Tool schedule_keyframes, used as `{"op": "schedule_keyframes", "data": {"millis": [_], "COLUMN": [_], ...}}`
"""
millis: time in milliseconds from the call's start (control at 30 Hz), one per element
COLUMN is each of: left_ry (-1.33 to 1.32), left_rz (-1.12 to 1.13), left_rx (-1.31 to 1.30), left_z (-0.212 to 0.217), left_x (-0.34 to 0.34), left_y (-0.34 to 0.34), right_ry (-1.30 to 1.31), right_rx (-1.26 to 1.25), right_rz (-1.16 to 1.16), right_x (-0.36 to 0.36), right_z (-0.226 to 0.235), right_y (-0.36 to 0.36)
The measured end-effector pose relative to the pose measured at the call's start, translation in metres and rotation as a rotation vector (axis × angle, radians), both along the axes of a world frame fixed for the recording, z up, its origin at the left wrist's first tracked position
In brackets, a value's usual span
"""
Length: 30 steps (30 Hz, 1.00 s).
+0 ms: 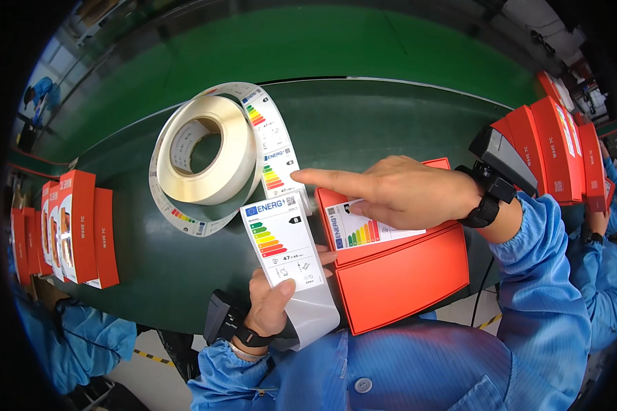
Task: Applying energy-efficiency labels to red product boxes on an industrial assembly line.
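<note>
Altogether two hands: left (271, 301) pinching one label (281, 241), right (397, 190) pressing one box (397, 274)

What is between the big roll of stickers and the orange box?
In the head view, the loose label strip held up by the left hand lies between the sticker roll and the orange box; the right hand presses the box's label.

1 roll of labels (202, 147), 1 loose label strip (284, 246), 1 orange box (397, 264) at the hands. About 5 orange boxes upright at left (75, 226), roughly 5 at right (559, 144), edges blurred. 2 hands.
</note>
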<state>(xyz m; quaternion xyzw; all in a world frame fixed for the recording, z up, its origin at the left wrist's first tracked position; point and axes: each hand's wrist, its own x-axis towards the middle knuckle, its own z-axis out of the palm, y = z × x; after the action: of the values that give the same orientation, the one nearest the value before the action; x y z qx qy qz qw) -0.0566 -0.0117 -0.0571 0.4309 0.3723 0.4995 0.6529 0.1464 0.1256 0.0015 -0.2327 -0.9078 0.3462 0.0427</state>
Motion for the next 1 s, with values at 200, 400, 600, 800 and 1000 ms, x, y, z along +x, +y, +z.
{"op": "schedule_keyframes", "data": {"millis": [200,400,600,800,1000], "left_ry": [0.054,0.056,0.078,0.179,0.297], "left_rz": [-0.041,0.052,0.057,0.017,0.01], "left_rx": [0.04,-0.115,-0.084,0.135,0.086], "left_z": [-0.001,0.007,0.002,-0.007,-0.001], "left_x": [-0.001,0.006,0.005,-0.001,-0.002], "left_y": [0.004,0.0,-0.001,-0.002,-0.003], "right_ry": [-0.029,-0.062,-0.071,-0.37,-0.205], "right_rx": [0.006,0.015,0.087,0.743,0.828], "right_rz": [-0.004,-0.007,-0.006,-0.074,-0.31], "right_x": [0.0,-0.002,-0.005,-0.012,0.01], "right_z": [0.003,0.005,0.005,0.012,-0.021], "right_y": [0.001,0.0,-0.005,-0.043,-0.039]}}
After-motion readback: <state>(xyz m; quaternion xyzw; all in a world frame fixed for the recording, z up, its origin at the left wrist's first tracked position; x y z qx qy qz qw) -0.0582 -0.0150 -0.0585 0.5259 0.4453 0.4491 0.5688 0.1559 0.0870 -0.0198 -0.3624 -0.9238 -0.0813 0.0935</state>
